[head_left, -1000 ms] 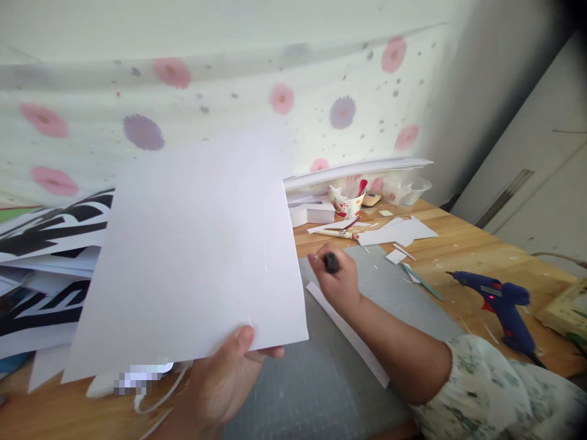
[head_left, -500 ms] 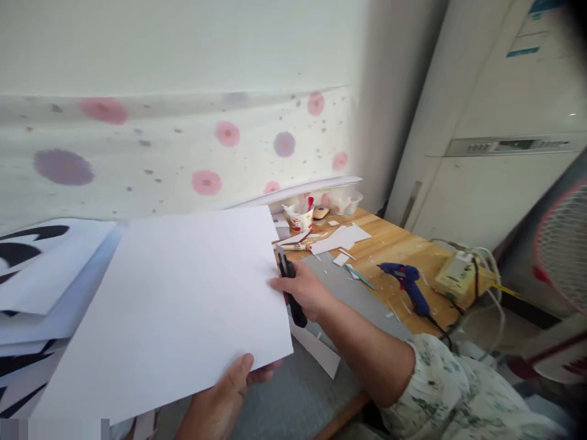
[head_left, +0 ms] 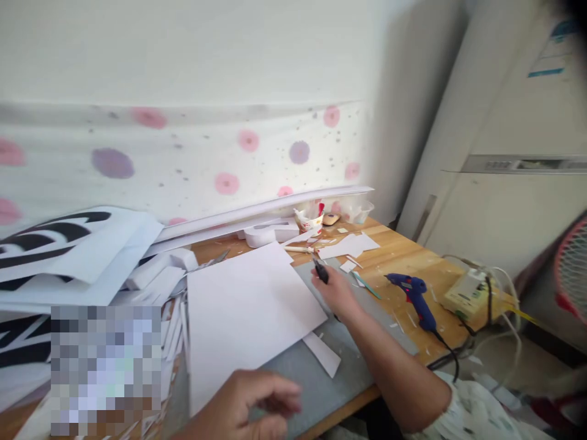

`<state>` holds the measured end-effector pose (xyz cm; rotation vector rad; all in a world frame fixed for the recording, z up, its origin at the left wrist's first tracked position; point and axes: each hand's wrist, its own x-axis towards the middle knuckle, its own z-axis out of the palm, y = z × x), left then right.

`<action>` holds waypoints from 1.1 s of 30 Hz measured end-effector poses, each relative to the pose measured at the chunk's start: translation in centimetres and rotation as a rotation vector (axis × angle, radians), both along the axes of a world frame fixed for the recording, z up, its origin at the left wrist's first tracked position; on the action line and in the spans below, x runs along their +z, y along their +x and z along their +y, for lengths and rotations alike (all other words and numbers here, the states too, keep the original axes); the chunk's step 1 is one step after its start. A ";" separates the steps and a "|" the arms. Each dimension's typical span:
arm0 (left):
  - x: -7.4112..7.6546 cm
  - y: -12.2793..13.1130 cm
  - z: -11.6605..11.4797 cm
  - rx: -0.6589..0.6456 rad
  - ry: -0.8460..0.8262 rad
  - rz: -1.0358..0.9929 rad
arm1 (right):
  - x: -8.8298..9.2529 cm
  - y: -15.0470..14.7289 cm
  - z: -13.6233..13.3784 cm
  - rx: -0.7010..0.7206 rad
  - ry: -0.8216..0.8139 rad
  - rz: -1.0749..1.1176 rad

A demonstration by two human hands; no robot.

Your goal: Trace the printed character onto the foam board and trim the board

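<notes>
A large white sheet (head_left: 250,305) lies on the grey cutting mat (head_left: 293,385), its right corner pointing toward my right forearm. My right hand (head_left: 335,290) is closed round a black utility knife (head_left: 321,271) just right of the sheet, over the mat. At the sheet's near edge, my left hand (head_left: 257,397) hovers with thumb and curled fingers apart and nothing between them. A narrow white offcut (head_left: 323,354) lies between my hands, partly under the sheet.
A blue glue gun (head_left: 415,296) rests on the wooden table at right, near a power strip (head_left: 468,293). White scraps (head_left: 351,244), a paper cup (head_left: 309,220) and a white foam-like shape (head_left: 270,232) lie behind. Printed sheets (head_left: 82,244) and cut strips pile up at left.
The white sheet has gone from being held up by my left hand to lying on the mat. My left hand has let go. My right hand still grips the knife, now away from the sheet.
</notes>
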<state>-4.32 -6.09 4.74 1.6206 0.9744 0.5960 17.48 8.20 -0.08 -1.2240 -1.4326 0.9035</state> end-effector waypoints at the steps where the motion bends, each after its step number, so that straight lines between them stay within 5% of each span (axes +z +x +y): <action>1: -0.3 -0.4 0.2 0.080 0.021 -0.019 | 0.4 0.0 -0.3 0.005 -0.018 0.014; 3: -0.7 -0.9 0.9 0.195 0.019 -0.052 | 1.4 -0.6 -1.2 0.093 -0.080 0.073; 6: -1.0 -1.2 2.2 0.309 0.028 -0.090 | 3.3 -2.8 -2.9 0.435 -0.198 0.258; 9: -1.7 -1.0 3.1 0.236 -0.016 -0.160 | 4.5 -6.1 -4.0 0.663 -0.287 0.433; 17: -4.8 -1.2 3.8 0.365 -0.139 -0.284 | 2.7 -12.5 -4.3 0.558 -0.316 0.466; 24: -5.3 -1.9 3.9 0.449 -0.120 -0.275 | 1.1 -13.0 -5.2 0.674 -0.397 0.517; 33: -5.7 -2.1 3.5 0.337 -0.046 -0.297 | 1.1 -12.4 -5.8 0.756 -0.311 0.565</action>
